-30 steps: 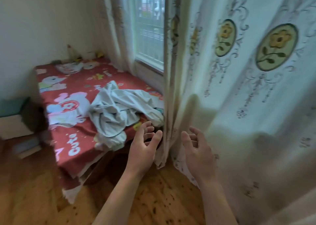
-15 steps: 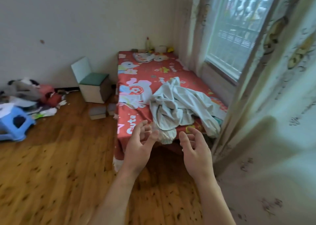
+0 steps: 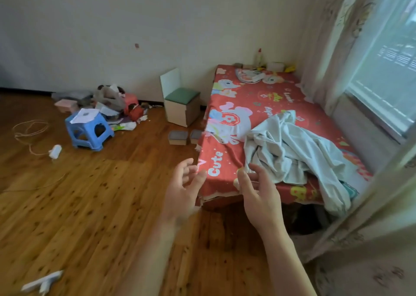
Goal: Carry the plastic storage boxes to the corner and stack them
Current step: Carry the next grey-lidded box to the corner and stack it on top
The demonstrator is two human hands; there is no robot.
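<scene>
Grey-lidded, 2 small storage boxes [image 3: 178, 137] sit closed on the floor just beside the bed [image 3: 258, 120]; left hand [image 3: 183, 193] and right hand [image 3: 258, 196] hover open, empty.

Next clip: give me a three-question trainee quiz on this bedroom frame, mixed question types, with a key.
1. True or false: either hand holds a box.
2. What lies on the blue stool? A) paper B) a cup C) a shoe
3. Where do the two small grey-lidded boxes sit?

Key:
1. False: the left hand and the right hand are both open and empty.
2. A.
3. On the wooden floor, beside the red bedsheet, in front of the small green-seated chair.
</scene>
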